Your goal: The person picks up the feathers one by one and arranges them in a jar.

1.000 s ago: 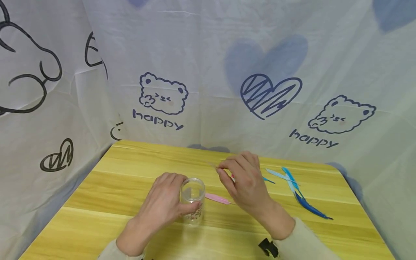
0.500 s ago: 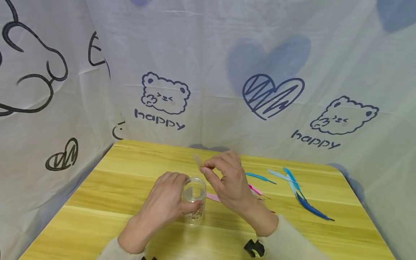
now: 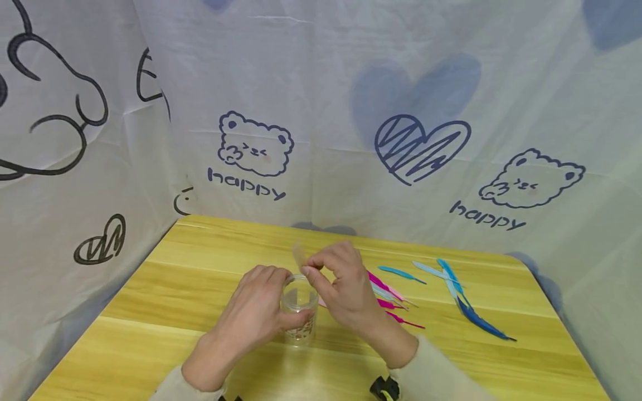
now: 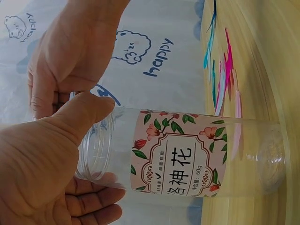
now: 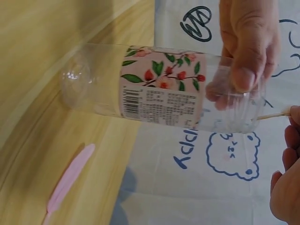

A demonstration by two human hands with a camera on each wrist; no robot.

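Right hand (image 3: 343, 287), pinching a pale, slender feather (image 3: 298, 255) by its quill (image 5: 273, 116), has come down to the mouth of the clear, cylindrical, floral-labelled jar (image 4: 178, 154); left hand (image 3: 251, 317) grips jar upright near its rim; quill apparently lined up with the opening.

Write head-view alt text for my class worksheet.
A left-hand grip holds an upright clear jar; at its top, the right-hand grip pinches a pale, blurred feather. At right, blue and pink feathers lie on a table.
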